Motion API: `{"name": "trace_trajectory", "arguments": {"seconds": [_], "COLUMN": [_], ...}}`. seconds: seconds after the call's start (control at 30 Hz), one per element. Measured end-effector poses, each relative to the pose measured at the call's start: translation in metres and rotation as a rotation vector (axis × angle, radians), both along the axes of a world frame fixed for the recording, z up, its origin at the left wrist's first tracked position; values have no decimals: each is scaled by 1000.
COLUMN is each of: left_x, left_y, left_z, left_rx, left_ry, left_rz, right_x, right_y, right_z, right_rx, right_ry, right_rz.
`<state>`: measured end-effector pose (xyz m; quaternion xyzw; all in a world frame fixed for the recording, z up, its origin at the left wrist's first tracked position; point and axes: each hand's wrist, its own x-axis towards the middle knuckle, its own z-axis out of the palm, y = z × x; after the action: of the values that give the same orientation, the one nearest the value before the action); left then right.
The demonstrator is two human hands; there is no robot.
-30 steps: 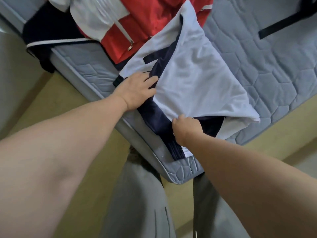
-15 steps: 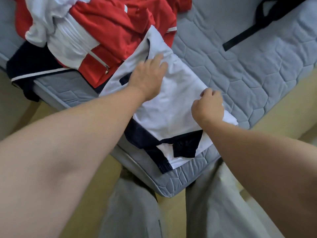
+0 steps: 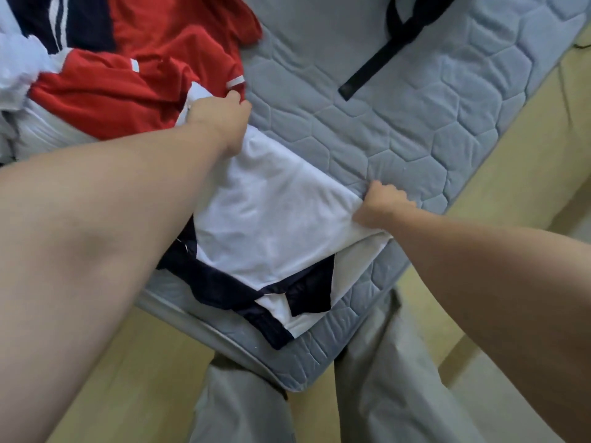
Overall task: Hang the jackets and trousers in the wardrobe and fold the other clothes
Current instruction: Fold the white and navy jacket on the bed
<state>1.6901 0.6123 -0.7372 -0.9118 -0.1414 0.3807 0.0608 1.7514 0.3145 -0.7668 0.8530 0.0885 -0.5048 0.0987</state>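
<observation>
Tightly on shirt point(image 3: 275, 219): left grip point(image 3: 221, 119), right point(image 3: 381, 206).

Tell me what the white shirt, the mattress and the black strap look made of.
Shirt: thin, smooth knit, probably polyester sportswear; slight sheen, soft creases, shiny navy trim.
Mattress: grey-blue quilted fabric, matte, stitched in puffy hexagons.
Strap: flat black band, likely woven webbing; too blurred to be sure.
</observation>
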Motion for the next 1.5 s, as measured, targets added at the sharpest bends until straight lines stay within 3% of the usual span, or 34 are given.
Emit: {"name": "trace_trajectory", "arguments": {"seconds": [0.17, 0.33, 0.5, 0.67, 0.83, 0.97, 1.07, 1.13, 1.3, 1.5], "left_x": [22, 44, 70, 129, 187, 180, 133, 93, 31, 47], "left_y": [-6, -16, -27, -47, -54, -102, -178, -236, -346, -377], "left_z": [-3, -4, -6, -2, -5, -5, 0, 7, 6, -23], "left_rx": [40, 96, 77, 33, 51, 85, -174, -334, -384, -296], "left_ry": [217, 328, 243, -24, -222, -419, -528, -506, -319, -201], "left_rz": [-50, -74, 25, 176, 305, 307, 287, 361, 566, 796], "right_x": [17, 25, 67, 154, 230, 227, 193, 174, 161, 159], "right_y": [-4, -18, -30, -45, -61, -81, -95, -101, -99, -74], "right_z": [1, 9, 21, 26, 18, 12, 16, 22, 27, 26], "right_rx": [-5, 94, 118, 87, 215, 416, 565, 550, 544, 657], "right_ry": [248, 381, 335, 132, -126, -158, -75, 48, 159, -107], "right_rz": [245, 224, 295, 366, -39, -586, -1198, -1430, -1534, -1442]}}
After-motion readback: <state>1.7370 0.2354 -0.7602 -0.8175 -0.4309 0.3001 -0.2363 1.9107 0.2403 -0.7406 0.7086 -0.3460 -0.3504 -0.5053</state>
